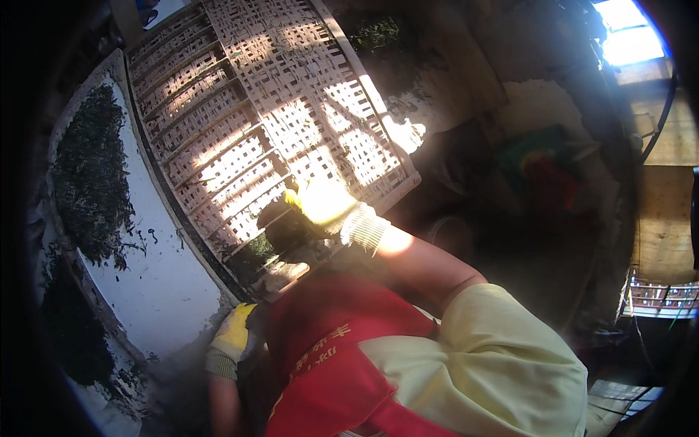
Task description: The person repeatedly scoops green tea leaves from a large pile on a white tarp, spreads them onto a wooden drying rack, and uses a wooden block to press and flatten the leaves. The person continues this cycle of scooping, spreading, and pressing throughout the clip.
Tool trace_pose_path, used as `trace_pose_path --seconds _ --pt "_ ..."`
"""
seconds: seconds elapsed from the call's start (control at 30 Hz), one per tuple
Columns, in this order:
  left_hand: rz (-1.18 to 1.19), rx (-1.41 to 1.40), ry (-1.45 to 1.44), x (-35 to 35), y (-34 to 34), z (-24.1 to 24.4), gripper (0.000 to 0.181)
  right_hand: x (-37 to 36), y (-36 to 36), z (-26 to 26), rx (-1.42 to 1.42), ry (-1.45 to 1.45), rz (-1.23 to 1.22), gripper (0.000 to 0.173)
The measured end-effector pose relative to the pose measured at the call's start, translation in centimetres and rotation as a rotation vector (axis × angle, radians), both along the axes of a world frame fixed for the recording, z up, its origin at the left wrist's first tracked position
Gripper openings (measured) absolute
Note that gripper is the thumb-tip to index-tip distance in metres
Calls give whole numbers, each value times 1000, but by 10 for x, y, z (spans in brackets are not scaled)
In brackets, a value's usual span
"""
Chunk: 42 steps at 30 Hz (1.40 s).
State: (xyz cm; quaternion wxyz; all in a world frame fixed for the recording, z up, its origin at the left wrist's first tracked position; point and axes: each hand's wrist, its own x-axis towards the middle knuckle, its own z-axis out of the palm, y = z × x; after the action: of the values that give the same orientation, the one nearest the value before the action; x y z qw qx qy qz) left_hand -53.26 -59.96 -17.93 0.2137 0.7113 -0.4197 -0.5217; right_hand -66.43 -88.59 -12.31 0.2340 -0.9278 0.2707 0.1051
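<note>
A large woven bamboo panel in a wooden frame slants across the upper middle, with thin cross slats along its left half. My right hand, in a yellow and white knit-cuffed glove, lies over the panel's near edge in strong sunlight. Glare and shadow hide how its fingers are bent. Close to the panel's lower left corner is my left hand, in a similar glove; its fingers are hidden beside the red apron. Dark green leaf material shows by the near end of the panel.
Left of the panel, a white surface with a raised rim bears a heap of dark green leaves. Another dark heap lies nearer. More leaves are beyond the panel's right side. A green and red item sits in shadow.
</note>
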Motion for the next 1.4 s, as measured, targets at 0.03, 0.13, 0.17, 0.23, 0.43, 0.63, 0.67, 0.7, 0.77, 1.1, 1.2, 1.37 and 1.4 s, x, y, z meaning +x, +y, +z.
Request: trace_pose_path --seconds 0.03,0.13,0.17,0.23,0.43,0.63,0.67,0.7,0.77,1.1,1.2,1.37,1.4 --pt "67 -23 40 5 -16 1 32 -9 9 -15 -73 -108 99 26" --pt "134 -228 26 7 -66 10 32 -28 18 -62 -228 -367 225 37" --pt "294 -341 28 14 -52 0 33 -14 15 -52 -204 -451 229 36" --pt "143 -291 -40 27 -72 -15 33 -26 -2 -37 -174 -439 135 34" --pt "512 -434 359 37 -54 -12 40 -1 37 -5 41 -168 349 22" --pt "836 -439 436 37 -34 -6 33 15 159 -108 -126 -607 499 23" --pt "845 -438 448 35 -34 -6 33 18 156 -109 -189 -563 624 24" --pt "854 -437 460 32 -35 -5 32 18 149 -110 -251 -515 749 24" --pt "842 -441 367 30 -21 -5 30 17 124 -74 -24 -441 772 24" --pt "64 -526 -379 -13 1 -22 28 -55 10 22 192 -571 -274 35" --pt "87 -364 -188 -20 -61 8 36 -67 -27 -62 -39 -395 -29 46" --pt "-154 -301 -425 -30 -100 5 49 -56 7 25 229 -189 18 35" --pt "-332 -215 -423 -23 -104 -8 52 -57 12 40 303 -185 3 32"
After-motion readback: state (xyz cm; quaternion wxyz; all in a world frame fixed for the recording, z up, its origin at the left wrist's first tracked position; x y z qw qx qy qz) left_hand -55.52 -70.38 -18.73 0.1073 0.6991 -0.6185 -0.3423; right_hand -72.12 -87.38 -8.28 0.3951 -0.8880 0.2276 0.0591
